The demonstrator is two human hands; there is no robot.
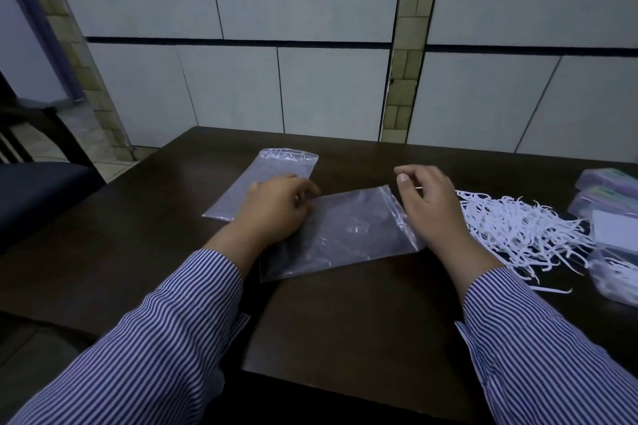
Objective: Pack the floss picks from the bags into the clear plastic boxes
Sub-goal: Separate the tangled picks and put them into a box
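I see my left grip (pixel 276 207) pinching the near empty bag (pixel 340 235) on the dark counter (pixel 345 321), my right grip (pixel 431 203) loosely spread just beside it, with floss picks (pixel 518 228) heaped right, touching clear boxes (pixel 611 197).

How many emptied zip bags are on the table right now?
2: one zip bag lies between both hands, touched by the left hand; another bag lies flat behind that hand. None seems hidden.

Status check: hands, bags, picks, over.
Left hand grips near bag; right hand open, empty. Floss picks piled loose beside boxes. Nothing blocking.
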